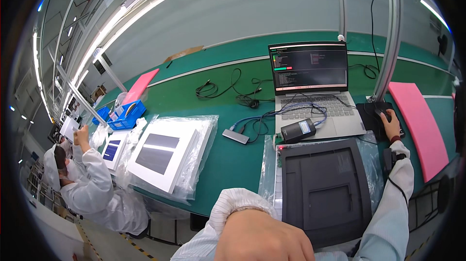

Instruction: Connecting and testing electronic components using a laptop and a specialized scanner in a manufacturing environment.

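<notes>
My right hand (392, 127) rests over a dark computer mouse (387, 116) on a black mouse pad (369, 119), right of the laptop. Large and close at the lower edge is my left hand (264, 239), seen from its back with its fingers hidden. A grey laptop (320, 130) stands open with dark windows of text on its screen (309, 69). Before it lies a black plastic panel (323, 183) on clear wrapping, with a small red light glowing at its upper left corner. A black box-shaped device (297, 131) with cables sits on the laptop's front edge.
A grey hub (236, 136) and black cables (247, 100) lie on the green table (213, 164). Wrapped white panels (187, 159), blue bins (127, 117) and pink foam sheets (418, 130) flank the laptop. Metal posts (390, 37) rise behind. At left sits a person in white (92, 188).
</notes>
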A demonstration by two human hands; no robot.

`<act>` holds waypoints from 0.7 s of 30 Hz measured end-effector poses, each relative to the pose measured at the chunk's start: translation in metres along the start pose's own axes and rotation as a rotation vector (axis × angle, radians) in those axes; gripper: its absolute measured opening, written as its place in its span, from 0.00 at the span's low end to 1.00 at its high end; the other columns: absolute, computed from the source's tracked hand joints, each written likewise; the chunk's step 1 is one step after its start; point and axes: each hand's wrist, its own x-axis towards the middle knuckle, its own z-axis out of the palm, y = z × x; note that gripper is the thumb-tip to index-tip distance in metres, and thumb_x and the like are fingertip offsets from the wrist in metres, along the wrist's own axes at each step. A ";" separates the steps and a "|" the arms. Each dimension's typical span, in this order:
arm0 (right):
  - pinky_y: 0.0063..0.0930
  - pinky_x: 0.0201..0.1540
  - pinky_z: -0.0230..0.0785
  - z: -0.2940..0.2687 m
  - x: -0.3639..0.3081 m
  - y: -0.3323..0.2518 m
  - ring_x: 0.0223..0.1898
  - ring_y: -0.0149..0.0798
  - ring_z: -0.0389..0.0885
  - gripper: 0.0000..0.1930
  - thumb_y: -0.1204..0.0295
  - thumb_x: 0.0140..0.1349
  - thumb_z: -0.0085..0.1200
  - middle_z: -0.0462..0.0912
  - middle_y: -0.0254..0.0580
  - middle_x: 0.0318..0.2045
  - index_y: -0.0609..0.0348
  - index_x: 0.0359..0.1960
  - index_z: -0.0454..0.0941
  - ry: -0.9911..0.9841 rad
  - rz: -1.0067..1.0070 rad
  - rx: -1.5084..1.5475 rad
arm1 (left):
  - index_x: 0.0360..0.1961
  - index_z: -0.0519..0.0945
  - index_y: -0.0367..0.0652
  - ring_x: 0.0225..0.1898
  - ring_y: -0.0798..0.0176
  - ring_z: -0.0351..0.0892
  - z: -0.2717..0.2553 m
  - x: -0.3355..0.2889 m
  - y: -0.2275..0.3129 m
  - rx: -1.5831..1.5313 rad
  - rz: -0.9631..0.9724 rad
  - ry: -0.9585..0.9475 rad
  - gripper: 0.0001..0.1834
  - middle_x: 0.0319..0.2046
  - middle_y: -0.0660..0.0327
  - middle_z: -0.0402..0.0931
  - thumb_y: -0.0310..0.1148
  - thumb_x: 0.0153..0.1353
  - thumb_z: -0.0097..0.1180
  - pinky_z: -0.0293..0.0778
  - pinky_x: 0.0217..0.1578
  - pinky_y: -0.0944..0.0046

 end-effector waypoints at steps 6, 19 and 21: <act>0.33 0.48 0.66 -0.001 -0.001 0.003 0.44 0.46 0.76 0.20 0.60 0.56 0.56 0.78 0.51 0.39 0.63 0.44 0.71 0.025 -0.017 0.010 | 0.14 0.67 0.46 0.13 0.63 0.59 0.001 0.000 -0.002 -0.013 -0.011 -0.004 0.17 0.14 0.64 0.60 0.29 0.62 0.43 0.53 0.14 0.64; 0.32 0.48 0.66 -0.002 -0.002 -0.002 0.44 0.46 0.76 0.20 0.60 0.56 0.56 0.78 0.52 0.39 0.63 0.44 0.71 0.000 -0.001 0.020 | 0.13 0.67 0.46 0.12 0.63 0.59 0.002 0.000 -0.003 -0.031 -0.027 0.001 0.18 0.13 0.64 0.60 0.29 0.62 0.43 0.52 0.13 0.65; 0.32 0.48 0.66 -0.002 -0.002 -0.002 0.44 0.46 0.76 0.21 0.60 0.56 0.56 0.78 0.52 0.39 0.63 0.44 0.71 -0.001 0.003 0.016 | 0.13 0.66 0.46 0.12 0.63 0.59 0.003 0.000 -0.003 -0.031 -0.031 0.003 0.18 0.13 0.64 0.60 0.29 0.62 0.43 0.52 0.13 0.65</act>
